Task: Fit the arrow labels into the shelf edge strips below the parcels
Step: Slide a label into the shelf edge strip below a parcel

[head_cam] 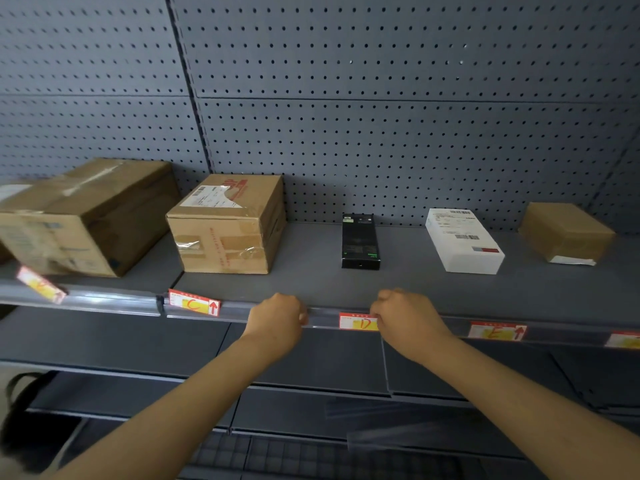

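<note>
Both hands [341, 315] pinch the shelf edge strip [322, 317] at label D [356, 322].

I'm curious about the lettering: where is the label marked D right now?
The D label sits in the shelf edge strip near the middle, below the black box, with the right hand covering its right end.

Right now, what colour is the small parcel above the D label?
Black, with small green marks; the small parcel shows best in the head view, above the D label.
</note>
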`<state>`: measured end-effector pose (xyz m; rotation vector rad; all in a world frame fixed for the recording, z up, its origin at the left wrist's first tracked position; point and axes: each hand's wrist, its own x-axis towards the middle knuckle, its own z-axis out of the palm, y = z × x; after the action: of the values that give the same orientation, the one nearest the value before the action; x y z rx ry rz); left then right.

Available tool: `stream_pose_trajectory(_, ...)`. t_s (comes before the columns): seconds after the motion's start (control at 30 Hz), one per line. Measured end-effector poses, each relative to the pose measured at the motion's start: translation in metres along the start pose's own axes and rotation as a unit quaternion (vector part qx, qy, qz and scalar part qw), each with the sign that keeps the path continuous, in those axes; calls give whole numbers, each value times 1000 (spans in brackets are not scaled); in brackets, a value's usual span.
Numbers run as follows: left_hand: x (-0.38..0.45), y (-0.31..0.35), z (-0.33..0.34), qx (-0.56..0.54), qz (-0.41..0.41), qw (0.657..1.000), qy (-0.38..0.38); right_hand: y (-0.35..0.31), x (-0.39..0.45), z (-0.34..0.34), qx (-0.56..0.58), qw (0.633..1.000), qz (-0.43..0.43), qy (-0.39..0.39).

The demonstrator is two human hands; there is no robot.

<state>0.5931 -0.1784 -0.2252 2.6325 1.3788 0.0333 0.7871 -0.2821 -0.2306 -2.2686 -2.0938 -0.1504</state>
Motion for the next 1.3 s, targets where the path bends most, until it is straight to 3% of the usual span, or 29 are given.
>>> stream_pose_trajectory(0.3,-9,-97,-21,-1,-40,998,51,-110,50,3,129,990,-55,34)
stream_pose_trajectory(0.63,8,-225,-47,-8,-8,996,94,-218,117,11,226,971,47,64)
stream_pose_trajectory(0.9,18,-234,-47,-31,25,998,53,-245,122,17,237,962,116,73)
stream_pose_trajectory(1.3,12,-218,-28,12,95,992,83,-230,119,10,154,982,106,34)
